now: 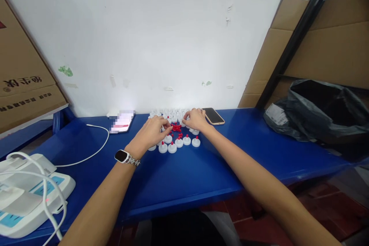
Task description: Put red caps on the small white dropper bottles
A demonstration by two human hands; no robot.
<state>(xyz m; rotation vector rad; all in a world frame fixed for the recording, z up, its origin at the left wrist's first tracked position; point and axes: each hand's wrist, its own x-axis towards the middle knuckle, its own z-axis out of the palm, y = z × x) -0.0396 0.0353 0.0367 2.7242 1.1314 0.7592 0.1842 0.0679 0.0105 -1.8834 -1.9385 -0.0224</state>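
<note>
My left hand (154,132) reaches in from the left, fingers bent and drawn together beside a small pile of red tips (176,127). Whatever lies between its fingertips is too small to make out. Across the pile, my right hand (196,119) is closed, thumb and forefinger pinched at a white nozzle cap among the others. Several round white caps with red tips stand upright at the front, one of them a white cap (196,142) below my right wrist. Behind the pile are more white caps (173,117) packed close together, partly hidden by my hands.
A dark-screened phone (213,116) lies right of my right hand; a lit phone (122,122) lies to the left. Power strips (37,196) with white cables sit at the left front. A black plastic bag (323,107) is at the right. A white wall (178,38) backs the blue table (184,177).
</note>
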